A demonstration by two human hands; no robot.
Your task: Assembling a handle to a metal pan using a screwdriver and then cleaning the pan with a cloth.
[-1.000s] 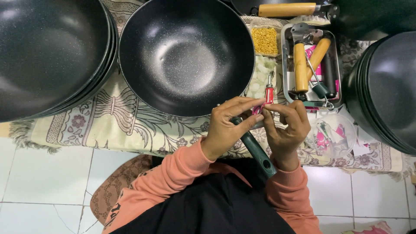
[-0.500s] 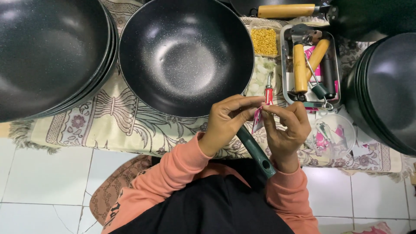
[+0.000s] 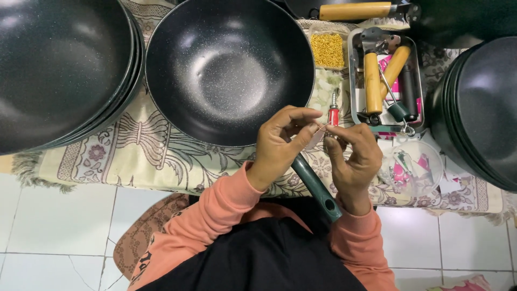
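Fingertips of left hand (image 3: 280,143) and right hand (image 3: 353,156) pinch a small pale tag (image 3: 315,137) above the wok's green handle (image 3: 316,186), apparently not yet fixed on.

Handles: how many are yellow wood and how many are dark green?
Yellow wood handles: 3, one at the top and two in the metal tray.
Dark green handles: 1, on the wok below the hands.
Total: 4

Above the hands (image 3: 318,148), a speckled, glossy dark pan (image 3: 229,67); beneath, patterned woven cloth (image 3: 156,156); up right, shiny metal tray (image 3: 353,70).
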